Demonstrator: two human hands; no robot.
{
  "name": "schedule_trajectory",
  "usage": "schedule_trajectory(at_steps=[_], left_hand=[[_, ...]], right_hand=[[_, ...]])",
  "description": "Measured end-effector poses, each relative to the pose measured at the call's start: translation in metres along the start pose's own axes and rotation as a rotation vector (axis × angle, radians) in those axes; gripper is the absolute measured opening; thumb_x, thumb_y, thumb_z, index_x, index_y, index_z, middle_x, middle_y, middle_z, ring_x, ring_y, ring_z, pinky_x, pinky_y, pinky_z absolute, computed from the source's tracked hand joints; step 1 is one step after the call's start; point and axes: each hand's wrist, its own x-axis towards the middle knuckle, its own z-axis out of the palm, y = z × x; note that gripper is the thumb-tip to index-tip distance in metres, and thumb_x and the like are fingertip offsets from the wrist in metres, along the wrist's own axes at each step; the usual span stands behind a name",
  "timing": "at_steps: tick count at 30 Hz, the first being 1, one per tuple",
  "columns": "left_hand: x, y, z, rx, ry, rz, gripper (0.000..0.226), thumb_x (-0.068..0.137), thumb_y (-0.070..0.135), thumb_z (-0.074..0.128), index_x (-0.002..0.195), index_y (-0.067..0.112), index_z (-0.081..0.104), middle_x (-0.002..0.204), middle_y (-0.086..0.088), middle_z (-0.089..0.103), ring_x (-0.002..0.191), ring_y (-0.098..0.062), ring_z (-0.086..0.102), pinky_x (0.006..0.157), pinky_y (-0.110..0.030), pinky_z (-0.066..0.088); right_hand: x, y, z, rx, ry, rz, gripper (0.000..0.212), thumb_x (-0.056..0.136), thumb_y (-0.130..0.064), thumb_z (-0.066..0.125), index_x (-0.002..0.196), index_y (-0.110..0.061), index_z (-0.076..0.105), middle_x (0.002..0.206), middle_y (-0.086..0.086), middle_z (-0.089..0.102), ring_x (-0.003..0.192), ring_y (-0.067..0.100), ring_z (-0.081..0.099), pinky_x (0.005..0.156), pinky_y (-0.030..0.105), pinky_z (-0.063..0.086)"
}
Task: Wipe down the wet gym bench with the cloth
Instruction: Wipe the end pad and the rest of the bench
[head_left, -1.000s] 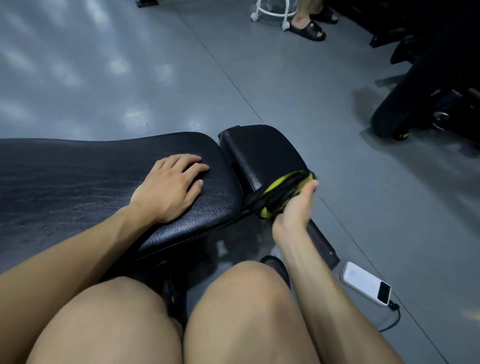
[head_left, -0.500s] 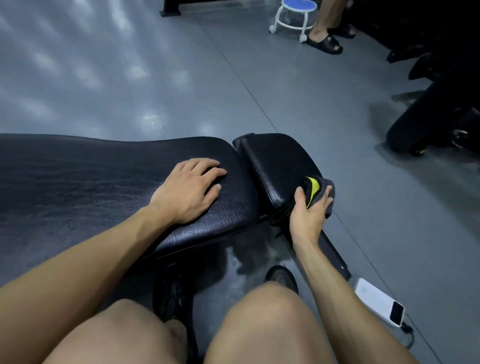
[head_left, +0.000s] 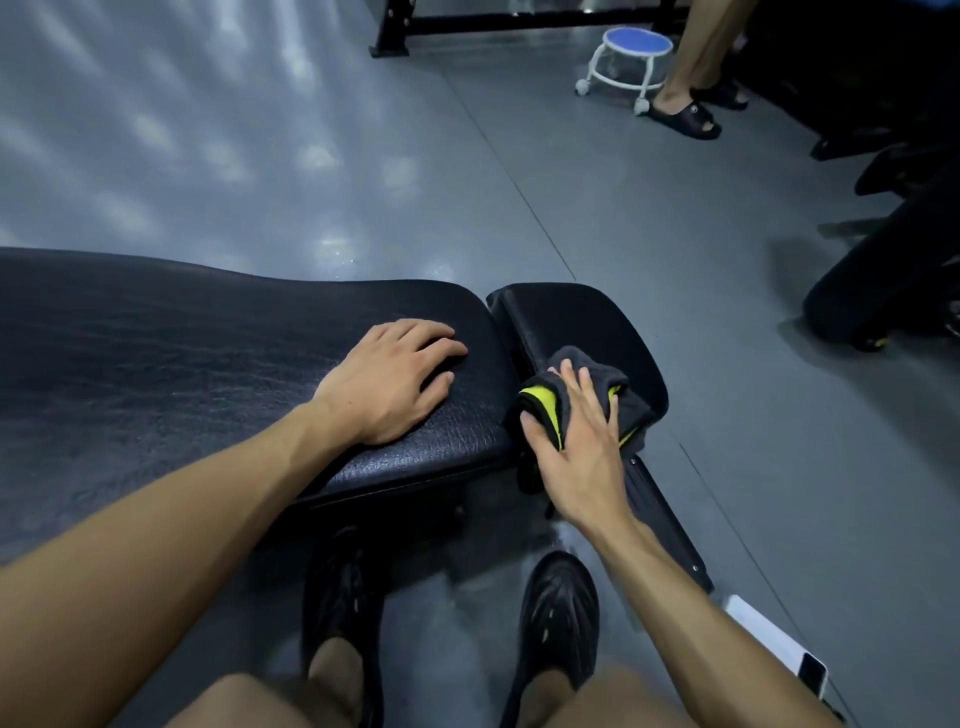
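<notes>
A black padded gym bench (head_left: 156, 353) stretches across the left, with a smaller seat pad (head_left: 576, 322) at its right end. My left hand (head_left: 389, 384) rests flat on the long pad near its right edge, fingers spread. A dark grey cloth with yellow-green trim (head_left: 623, 400) lies bunched on the near side of the seat pad. My right hand (head_left: 576, 441) presses down on the cloth with straight, spread fingers, covering its near part.
Grey gym floor surrounds the bench. A white phone (head_left: 779, 649) lies on the floor at the lower right beside the bench's frame bar (head_left: 670, 525). A blue wheeled stool (head_left: 631, 57) and another person's sandalled foot (head_left: 685, 117) are far back. Dark equipment (head_left: 893, 270) stands right.
My right hand brought the cloth up from the seat pad's front edge onto its top and flattened over it. My left hand stayed put on the long pad.
</notes>
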Motion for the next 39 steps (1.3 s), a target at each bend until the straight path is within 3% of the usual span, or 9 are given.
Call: schedule_trajectory(at_steps=[7,10,14,22,27,30,34,36,39], left_hand=[[-0.008,0.013,-0.009,0.199,-0.033,-0.109,0.051,0.102,0.046,0.027,0.129,0.02,0.062,0.133,-0.001,0.061,0.122,-0.029,0.056,0.097,-0.045,0.047],[-0.018,0.016,-0.026,0.15,-0.131,-0.108,0.047,0.106,0.046,0.032,0.144,0.027,0.052,0.153,0.004,0.048,0.14,-0.025,0.044,0.109,-0.043,0.039],[-0.067,0.001,-0.057,0.163,-0.1,-0.111,0.058,0.098,0.054,0.022,0.136,0.031,0.058,0.147,0.007,0.053,0.132,-0.022,0.051,0.103,-0.041,0.045],[-0.13,-0.003,-0.036,0.242,-0.108,-0.259,0.063,0.103,0.051,0.018,0.153,0.022,0.044,0.16,-0.004,0.042,0.149,-0.03,0.035,0.123,-0.048,0.027],[-0.129,-0.003,-0.033,0.248,-0.085,-0.271,0.061,0.104,0.049,0.018,0.154,0.023,0.043,0.16,-0.004,0.041,0.15,-0.029,0.033,0.124,-0.047,0.022],[-0.127,-0.003,-0.033,0.246,-0.087,-0.277,0.06,0.104,0.048,0.02,0.152,0.023,0.045,0.159,-0.003,0.044,0.148,-0.029,0.035,0.122,-0.046,0.024],[-0.126,-0.004,-0.034,0.226,-0.079,-0.273,0.059,0.104,0.048,0.021,0.151,0.023,0.047,0.158,-0.003,0.045,0.147,-0.028,0.036,0.122,-0.046,0.025],[-0.127,-0.003,-0.035,0.221,-0.072,-0.274,0.059,0.104,0.048,0.021,0.151,0.023,0.047,0.158,-0.003,0.045,0.148,-0.028,0.036,0.122,-0.046,0.026],[-0.126,-0.002,-0.038,0.201,-0.072,-0.277,0.058,0.104,0.049,0.022,0.15,0.023,0.048,0.156,-0.003,0.047,0.147,-0.028,0.037,0.121,-0.047,0.028]], right_hand=[[0.03,-0.001,-0.004,-0.01,-0.041,0.057,0.073,0.102,-0.052,0.048,0.161,-0.016,0.024,0.169,-0.001,0.021,0.156,0.008,0.007,0.127,0.037,-0.004],[0.031,-0.008,-0.011,0.04,-0.1,0.114,0.076,0.102,-0.053,0.047,0.162,-0.017,0.019,0.17,0.0,0.017,0.156,0.008,0.004,0.127,0.034,-0.008],[0.006,-0.029,-0.017,0.166,-0.144,0.136,0.075,0.102,-0.05,0.051,0.163,-0.02,0.018,0.169,-0.007,0.01,0.155,0.006,-0.004,0.127,0.037,-0.007],[-0.035,-0.065,0.001,0.169,-0.291,-0.217,0.069,0.099,-0.055,0.049,0.16,-0.03,0.027,0.164,-0.022,0.01,0.151,-0.006,-0.007,0.127,0.034,-0.005],[0.012,-0.052,-0.002,0.24,-0.223,0.114,0.072,0.1,-0.055,0.051,0.161,-0.031,0.023,0.17,-0.007,0.013,0.157,0.019,0.013,0.126,0.042,0.016],[0.004,-0.066,0.018,0.091,-0.136,-0.055,0.068,0.1,-0.053,0.048,0.159,-0.024,0.032,0.17,-0.008,0.016,0.157,0.012,0.006,0.128,0.044,0.002],[-0.024,-0.063,0.011,0.113,-0.256,-0.333,0.07,0.094,-0.056,0.047,0.157,-0.026,0.035,0.168,-0.013,0.019,0.156,0.002,0.003,0.127,0.035,-0.005],[-0.028,-0.053,0.0,0.171,-0.332,-0.385,0.068,0.095,-0.055,0.049,0.156,-0.029,0.036,0.167,-0.017,0.022,0.154,-0.003,0.004,0.127,0.035,-0.001],[-0.021,-0.037,-0.015,0.24,-0.362,-0.214,0.068,0.093,-0.062,0.049,0.156,-0.039,0.034,0.164,-0.018,0.031,0.152,-0.001,0.018,0.126,0.04,0.019]])
